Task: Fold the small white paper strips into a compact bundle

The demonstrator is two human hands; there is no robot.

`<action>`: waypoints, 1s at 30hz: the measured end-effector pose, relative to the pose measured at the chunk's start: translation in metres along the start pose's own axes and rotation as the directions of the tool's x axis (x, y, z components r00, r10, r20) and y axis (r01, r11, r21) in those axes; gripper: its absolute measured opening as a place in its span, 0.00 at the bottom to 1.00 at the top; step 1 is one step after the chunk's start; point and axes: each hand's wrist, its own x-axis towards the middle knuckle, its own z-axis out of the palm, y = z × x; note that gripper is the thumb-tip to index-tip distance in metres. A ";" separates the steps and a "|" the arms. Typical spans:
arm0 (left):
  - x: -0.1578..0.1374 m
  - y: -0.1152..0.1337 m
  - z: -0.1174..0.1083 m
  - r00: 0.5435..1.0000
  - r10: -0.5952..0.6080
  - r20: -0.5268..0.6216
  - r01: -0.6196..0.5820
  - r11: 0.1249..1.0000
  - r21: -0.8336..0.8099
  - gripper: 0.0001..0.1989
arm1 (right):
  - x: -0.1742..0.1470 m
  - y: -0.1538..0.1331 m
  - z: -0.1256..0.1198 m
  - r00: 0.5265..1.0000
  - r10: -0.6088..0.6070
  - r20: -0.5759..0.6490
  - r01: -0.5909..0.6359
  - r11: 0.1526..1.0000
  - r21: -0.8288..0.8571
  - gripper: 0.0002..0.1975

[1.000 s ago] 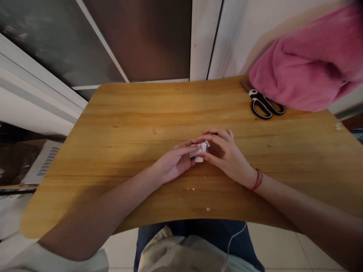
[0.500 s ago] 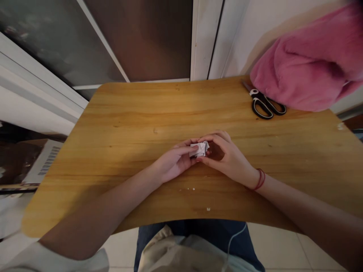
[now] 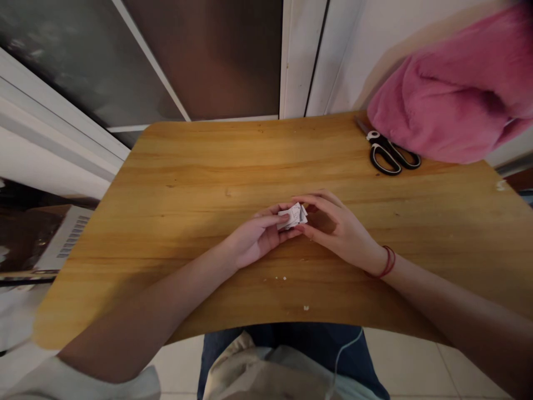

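Note:
A small stack of white paper slips (image 3: pixel 295 214) with dark marks is in my left hand (image 3: pixel 255 238), its thumb pressed on top and fingers underneath. The slips lie unevenly, their corners fanning out at the right end. My right hand (image 3: pixel 347 233), with a red cord bracelet at the wrist, curves around that end. Its thumb touches the lower edge of the slips and its index finger is at the upper edge. Both hands are just above the wooden table (image 3: pixel 208 166). Some undersides of the fingers are hidden.
Black-handled scissors (image 3: pixel 385 153) lie at the back right, blades partly beside a pink plush cloth (image 3: pixel 445 105). Tiny white scraps (image 3: pixel 306 307) are scattered near the table's front edge. A cardboard box (image 3: pixel 69 236) stands at the left, below the tabletop.
My right hand has shifted slightly right, its thumb now at the lower right of the slips. The top slips sit at a different angle. My left hand has stayed in place.

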 end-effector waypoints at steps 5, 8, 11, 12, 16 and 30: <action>0.001 0.000 -0.002 1.000 0.026 -0.006 -0.026 1.000 0.010 0.10 | 0.002 0.001 0.000 1.000 0.013 0.007 -0.013 1.000 0.002 0.19; 0.001 -0.002 -0.004 0.999 0.036 0.025 -0.037 0.999 0.028 0.10 | 0.002 0.002 0.003 0.999 0.041 0.016 -0.042 0.999 0.013 0.24; 0.001 -0.003 -0.005 0.999 0.040 0.036 -0.042 0.998 0.047 0.10 | 0.002 0.001 0.005 0.998 0.055 0.011 -0.055 0.998 0.023 0.23; 0.001 -0.004 -0.005 0.998 0.042 0.036 -0.044 0.998 0.049 0.10 | 0.002 0.001 0.005 0.998 0.056 0.009 -0.056 0.998 0.023 0.21; 0.001 -0.004 -0.004 0.998 0.040 0.041 -0.042 0.998 0.048 0.10 | 0.002 -0.002 0.003 0.998 0.058 0.006 -0.058 0.998 0.014 0.18; 0.001 -0.001 -0.003 0.999 0.033 0.027 -0.034 0.999 0.002 0.10 | 0.000 0.002 -0.006 1.000 -0.021 0.022 0.021 1.000 -0.007 0.21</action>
